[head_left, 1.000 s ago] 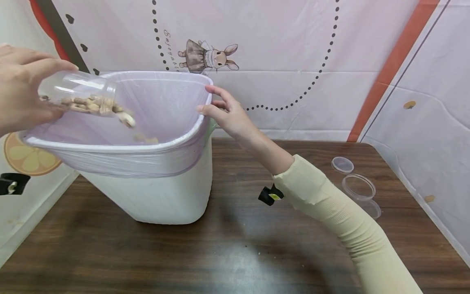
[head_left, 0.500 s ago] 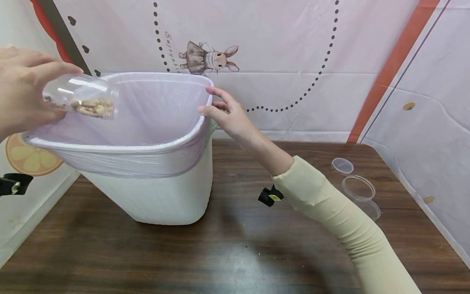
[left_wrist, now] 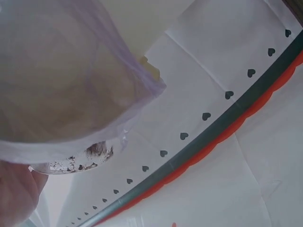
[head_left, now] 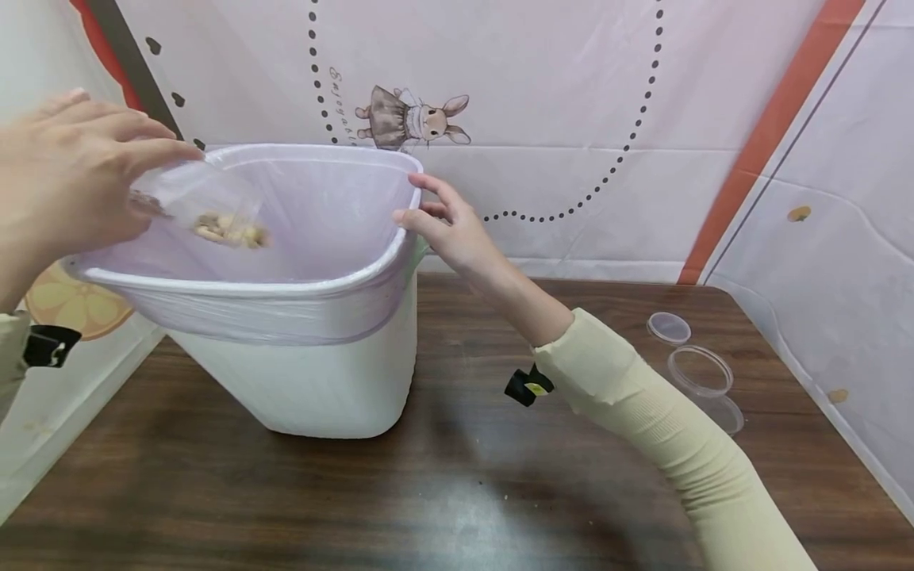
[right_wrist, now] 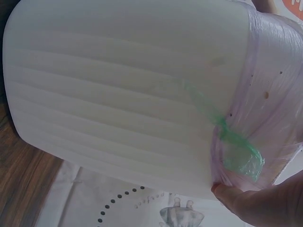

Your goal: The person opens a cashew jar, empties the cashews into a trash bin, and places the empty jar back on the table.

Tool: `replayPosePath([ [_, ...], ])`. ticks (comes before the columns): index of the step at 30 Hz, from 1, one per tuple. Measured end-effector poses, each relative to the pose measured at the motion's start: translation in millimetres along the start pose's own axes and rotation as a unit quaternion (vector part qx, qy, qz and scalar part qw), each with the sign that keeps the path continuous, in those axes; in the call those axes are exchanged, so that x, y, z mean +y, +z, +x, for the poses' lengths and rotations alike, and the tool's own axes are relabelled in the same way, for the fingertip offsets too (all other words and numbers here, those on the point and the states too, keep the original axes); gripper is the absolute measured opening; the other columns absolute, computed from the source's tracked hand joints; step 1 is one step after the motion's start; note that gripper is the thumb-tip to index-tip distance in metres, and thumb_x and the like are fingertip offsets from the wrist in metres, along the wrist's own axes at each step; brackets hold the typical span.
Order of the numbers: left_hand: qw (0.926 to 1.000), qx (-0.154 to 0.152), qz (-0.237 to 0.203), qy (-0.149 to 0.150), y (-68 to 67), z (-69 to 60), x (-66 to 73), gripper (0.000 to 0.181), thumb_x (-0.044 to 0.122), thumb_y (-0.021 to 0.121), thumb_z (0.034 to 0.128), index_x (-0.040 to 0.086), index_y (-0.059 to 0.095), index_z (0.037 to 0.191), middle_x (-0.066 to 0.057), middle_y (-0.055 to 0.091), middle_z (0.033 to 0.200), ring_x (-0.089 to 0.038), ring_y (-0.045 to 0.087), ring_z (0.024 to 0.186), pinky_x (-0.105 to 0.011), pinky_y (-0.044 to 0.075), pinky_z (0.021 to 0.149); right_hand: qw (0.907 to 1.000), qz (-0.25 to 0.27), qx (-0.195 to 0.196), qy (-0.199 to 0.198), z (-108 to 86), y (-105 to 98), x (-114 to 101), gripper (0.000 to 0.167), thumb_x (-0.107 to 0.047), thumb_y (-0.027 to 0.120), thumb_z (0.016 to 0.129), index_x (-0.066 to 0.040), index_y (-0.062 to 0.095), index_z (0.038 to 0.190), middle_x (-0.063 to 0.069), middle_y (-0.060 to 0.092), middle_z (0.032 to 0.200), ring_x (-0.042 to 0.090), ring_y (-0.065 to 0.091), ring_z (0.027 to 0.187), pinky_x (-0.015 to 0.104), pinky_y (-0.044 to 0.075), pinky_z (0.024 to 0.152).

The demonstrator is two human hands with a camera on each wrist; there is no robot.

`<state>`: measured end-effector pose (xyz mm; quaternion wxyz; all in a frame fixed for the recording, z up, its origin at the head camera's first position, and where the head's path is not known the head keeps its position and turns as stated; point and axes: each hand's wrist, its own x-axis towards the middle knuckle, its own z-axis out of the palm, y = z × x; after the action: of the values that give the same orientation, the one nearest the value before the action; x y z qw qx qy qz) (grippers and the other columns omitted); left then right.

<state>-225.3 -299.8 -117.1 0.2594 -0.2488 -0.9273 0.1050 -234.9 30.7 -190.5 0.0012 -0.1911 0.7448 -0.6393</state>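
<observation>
My left hand [head_left: 93,174] holds a clear plastic jar [head_left: 203,186] on its side over the bin, mouth to the right. Peanuts [head_left: 227,228] lie inside toward the mouth; jar and hand are motion-blurred. Dark crumbs cling to the jar's base [left_wrist: 80,165] in the left wrist view. Below stands a white trash bin [head_left: 307,388], its rim wrapped in a thin lilac bin liner [head_left: 307,317]. At the rim's right corner my right hand [head_left: 457,230] grips edge and liner between thumb and fingers. The bin's floor is hidden.
Two clear round lids [head_left: 669,327] and a clear ring [head_left: 700,370] lie on the brown wooden table [head_left: 457,500] at right. Small crumbs dot the tabletop. A green strip of plastic [right_wrist: 241,151] hangs at the liner's edge. Printed cloth [head_left: 543,95] stands behind.
Peanuts were tumbling out of the jar into the bin one second ago; fewer are inside now. My left hand has moved right with the jar. The right hand keeps its grip.
</observation>
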Motion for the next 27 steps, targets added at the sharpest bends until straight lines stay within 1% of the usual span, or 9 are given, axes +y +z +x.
replayPosePath([
  [3, 1.0, -0.001, 0.002, -0.002, -0.1, -0.5, 0.2, 0.064, 0.0, 0.066, 0.0532, 0.008, 0.055, 0.115, -0.02, 0.052, 0.115, -0.042, 0.039, 0.109, -0.044, 0.005, 0.111, 1.0, -0.004, 0.0, 0.003, -0.8, 0.1, 0.6, 0.058, -0.028, 0.057, 0.085, -0.023, 0.035, 0.139, 0.011, 0.048, 0.13, 0.016, 0.05, 0.112, 0.032, 0.042, 0.092],
  [6, 1.0, 0.002, 0.005, -0.001, -0.4, 0.0, 0.1, 0.067, -0.003, 0.063, 0.0503, 0.009, 0.054, 0.116, -0.02, 0.051, 0.116, -0.041, 0.038, 0.11, -0.044, 0.005, 0.111, 1.0, -0.003, 0.002, 0.003, -0.9, 0.0, 0.7, 0.058, -0.028, 0.057, 0.085, -0.023, 0.036, 0.138, 0.011, 0.048, 0.131, 0.016, 0.05, 0.112, 0.032, 0.042, 0.092],
  [9, 0.9999, 0.008, 0.011, 0.002, -1.1, 1.6, 1.0, 0.069, -0.005, 0.064, 0.0493, 0.009, 0.054, 0.116, -0.021, 0.05, 0.116, -0.041, 0.038, 0.11, -0.044, 0.005, 0.111, 1.0, 0.0, 0.004, -0.002, -1.2, -0.7, 0.8, 0.057, -0.028, 0.057, 0.085, -0.022, 0.037, 0.138, 0.011, 0.048, 0.131, 0.016, 0.05, 0.111, 0.032, 0.042, 0.092],
  [16, 0.9998, 0.004, 0.02, -0.003, -3.0, 4.4, 4.6, 0.068, -0.005, 0.064, 0.0502, 0.009, 0.054, 0.116, -0.022, 0.05, 0.117, -0.041, 0.037, 0.111, -0.043, 0.003, 0.111, 1.0, -0.001, 0.004, -0.007, -1.8, -2.2, 2.1, 0.058, -0.028, 0.057, 0.085, -0.021, 0.036, 0.138, 0.011, 0.048, 0.13, 0.016, 0.05, 0.111, 0.032, 0.042, 0.092],
  [20, 0.9999, 0.012, 0.011, -0.004, -3.3, 3.7, 5.7, 0.068, -0.005, 0.064, 0.0499, 0.009, 0.055, 0.116, -0.021, 0.051, 0.116, -0.04, 0.038, 0.112, -0.042, 0.004, 0.111, 1.0, -0.002, 0.004, -0.008, -2.0, -2.4, 2.4, 0.058, -0.029, 0.057, 0.085, -0.022, 0.036, 0.139, 0.011, 0.048, 0.13, 0.016, 0.05, 0.111, 0.032, 0.042, 0.092],
  [22, 0.9998, 0.02, 0.0, -0.007, -3.1, 2.7, 6.0, 0.068, -0.005, 0.065, 0.0493, 0.008, 0.055, 0.115, -0.021, 0.051, 0.115, -0.039, 0.038, 0.111, -0.042, 0.005, 0.111, 1.0, 0.0, 0.003, -0.009, -1.9, -2.5, 2.7, 0.058, -0.029, 0.057, 0.085, -0.022, 0.035, 0.139, 0.01, 0.048, 0.129, 0.016, 0.05, 0.111, 0.033, 0.042, 0.092],
  [25, 0.9994, 0.022, -0.014, -0.022, -2.0, 0.8, 6.7, 0.071, -0.006, 0.07, 0.0483, 0.006, 0.055, 0.117, -0.025, 0.052, 0.115, -0.042, 0.037, 0.112, -0.043, 0.006, 0.111, 0.9999, 0.009, -0.001, -0.009, -1.1, -2.6, 4.0, 0.059, -0.028, 0.058, 0.085, -0.022, 0.035, 0.14, 0.01, 0.05, 0.127, 0.016, 0.051, 0.111, 0.032, 0.042, 0.092],
  [27, 0.999, 0.021, -0.019, -0.034, -1.0, -0.2, 7.4, 0.074, -0.006, 0.074, 0.0469, 0.005, 0.055, 0.117, -0.028, 0.052, 0.114, -0.045, 0.037, 0.111, -0.046, 0.01, 0.11, 0.9998, 0.016, -0.007, -0.011, -0.3, -3.0, 5.5, 0.059, -0.028, 0.058, 0.086, -0.023, 0.035, 0.14, 0.009, 0.05, 0.127, 0.016, 0.051, 0.111, 0.031, 0.043, 0.092],
])
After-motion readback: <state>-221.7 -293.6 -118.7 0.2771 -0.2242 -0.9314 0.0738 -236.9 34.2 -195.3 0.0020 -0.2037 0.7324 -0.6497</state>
